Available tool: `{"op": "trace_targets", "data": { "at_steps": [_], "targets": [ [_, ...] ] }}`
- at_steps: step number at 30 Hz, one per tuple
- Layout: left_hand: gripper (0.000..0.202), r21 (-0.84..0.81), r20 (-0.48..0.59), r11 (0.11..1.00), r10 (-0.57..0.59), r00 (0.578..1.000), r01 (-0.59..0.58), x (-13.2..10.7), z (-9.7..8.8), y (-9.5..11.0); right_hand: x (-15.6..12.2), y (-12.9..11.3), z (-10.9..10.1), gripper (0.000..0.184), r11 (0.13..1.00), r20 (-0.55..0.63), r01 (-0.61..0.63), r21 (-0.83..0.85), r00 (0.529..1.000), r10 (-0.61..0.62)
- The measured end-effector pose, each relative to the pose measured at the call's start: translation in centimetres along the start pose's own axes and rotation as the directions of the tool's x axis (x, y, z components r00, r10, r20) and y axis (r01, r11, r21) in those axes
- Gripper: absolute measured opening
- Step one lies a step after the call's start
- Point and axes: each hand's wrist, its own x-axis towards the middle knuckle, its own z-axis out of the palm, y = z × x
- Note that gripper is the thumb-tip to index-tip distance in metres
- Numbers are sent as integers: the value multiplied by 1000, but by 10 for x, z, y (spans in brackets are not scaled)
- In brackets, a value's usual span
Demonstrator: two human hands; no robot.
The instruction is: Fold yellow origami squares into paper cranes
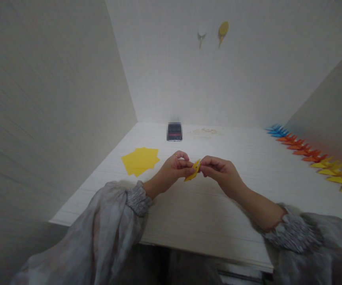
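A small piece of folded yellow origami paper (191, 176) is held in the air above the front half of the white table. My left hand (173, 169) pinches it between thumb and fingers from the left, a ring showing on one finger. From the right, the thumb and index finger of my right hand (220, 172) close on its upper right edge. The fingertips hide part of the folds. Left of my left hand lie overlapping yellow paper sheets (140, 160), flat on the table.
Folded paper cranes in blue (278, 131), orange-red (303, 148) and yellow (337, 172) line the right side of the white table (206, 221). A dark phone-like device (174, 132) rests by the back wall, where a white hook (201, 35) and a yellow hook (223, 29) are fixed. Walls enclose both sides.
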Motion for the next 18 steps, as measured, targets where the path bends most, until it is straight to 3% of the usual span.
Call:
{"op": "trace_targets", "data": {
  "at_steps": [11,18],
  "targets": [
    [37,-25,52,998,-55,997,57,-1,0,0,0,2,0,7,999,43,31,45,999,-33],
    [40,-26,47,999,-23,999,24,0,-1,0,-2,1,5,12,999,-39,27,-19,999,-28]
  ]
}}
